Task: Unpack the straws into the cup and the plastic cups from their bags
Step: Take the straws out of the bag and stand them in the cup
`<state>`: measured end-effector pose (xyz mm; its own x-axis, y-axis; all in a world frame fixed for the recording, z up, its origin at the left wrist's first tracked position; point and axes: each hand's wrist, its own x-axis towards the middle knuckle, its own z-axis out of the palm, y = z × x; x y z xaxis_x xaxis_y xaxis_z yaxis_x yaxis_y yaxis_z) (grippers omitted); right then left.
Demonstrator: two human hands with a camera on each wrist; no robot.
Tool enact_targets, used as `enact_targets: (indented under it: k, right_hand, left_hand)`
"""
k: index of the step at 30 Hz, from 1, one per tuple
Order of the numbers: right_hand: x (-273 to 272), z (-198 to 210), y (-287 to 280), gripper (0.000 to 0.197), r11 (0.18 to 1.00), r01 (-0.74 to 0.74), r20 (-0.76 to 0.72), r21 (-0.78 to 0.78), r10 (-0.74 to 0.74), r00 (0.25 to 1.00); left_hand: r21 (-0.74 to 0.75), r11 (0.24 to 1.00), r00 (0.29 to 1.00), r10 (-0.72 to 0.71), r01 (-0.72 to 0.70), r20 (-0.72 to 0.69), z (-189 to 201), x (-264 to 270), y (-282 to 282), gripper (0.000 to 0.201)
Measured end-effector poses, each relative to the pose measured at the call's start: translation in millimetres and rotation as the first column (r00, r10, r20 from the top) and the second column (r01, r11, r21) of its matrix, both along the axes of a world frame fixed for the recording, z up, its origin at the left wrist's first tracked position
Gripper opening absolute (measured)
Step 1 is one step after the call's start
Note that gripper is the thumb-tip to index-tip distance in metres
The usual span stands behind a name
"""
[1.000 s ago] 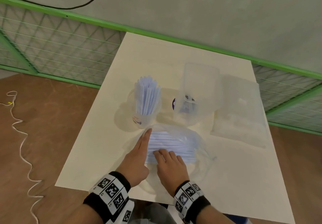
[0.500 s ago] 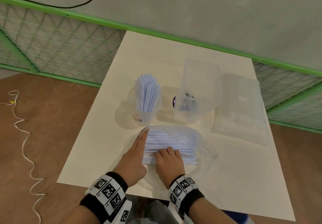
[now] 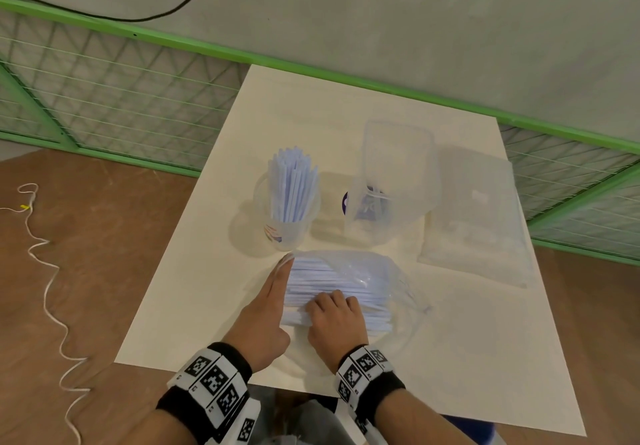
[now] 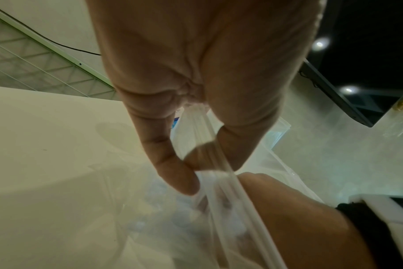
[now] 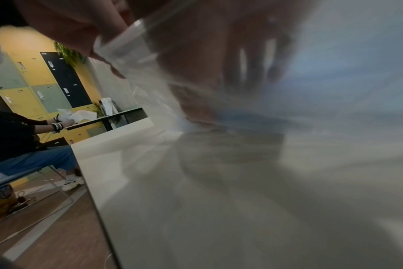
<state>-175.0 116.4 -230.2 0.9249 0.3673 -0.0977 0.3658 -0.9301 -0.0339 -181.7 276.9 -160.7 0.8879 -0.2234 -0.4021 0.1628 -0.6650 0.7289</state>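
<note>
A clear zip bag [image 3: 398, 281] of white straws [image 3: 349, 276] lies on the near part of the table [image 3: 194, 299]. My left hand [image 3: 266, 309] lies along the bag's open left end. In the left wrist view its thumb and forefinger pinch the zip edge [image 4: 203, 127]. My right hand [image 3: 334, 316] is inside the bag, fingers curled over the straw bundle; the right wrist view shows those fingers [image 5: 253, 60] blurred through the film. Behind stands a clear cup [image 3: 287, 233] holding upright straws [image 3: 294, 184]. Right of it stands a clear bag of plastic cups [image 3: 394, 174].
Another clear bag [image 3: 474, 222] lies flat at the table's right side. A green mesh fence [image 3: 104, 98] runs behind the table. A white cord [image 3: 45, 292] trails on the brown floor at left. A seated person [image 5: 14, 138] works at another table.
My right hand's fingers have curled tighter over the straw bundle and drawn it slightly toward me. The left hand stays along the bag's opening.
</note>
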Motion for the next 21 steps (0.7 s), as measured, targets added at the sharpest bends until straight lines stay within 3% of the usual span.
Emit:
enact_targets:
  k: [21]
  right_hand:
    - [9.2, 9.1, 8.6, 0.027, 1.000, 0.012, -0.103, -0.028, -0.014, 0.995]
  left_hand:
    - [-0.015, 1.000, 1.000, 0.001, -0.001, 0.005, -4.1, 1.0, 3.3, 0.117]
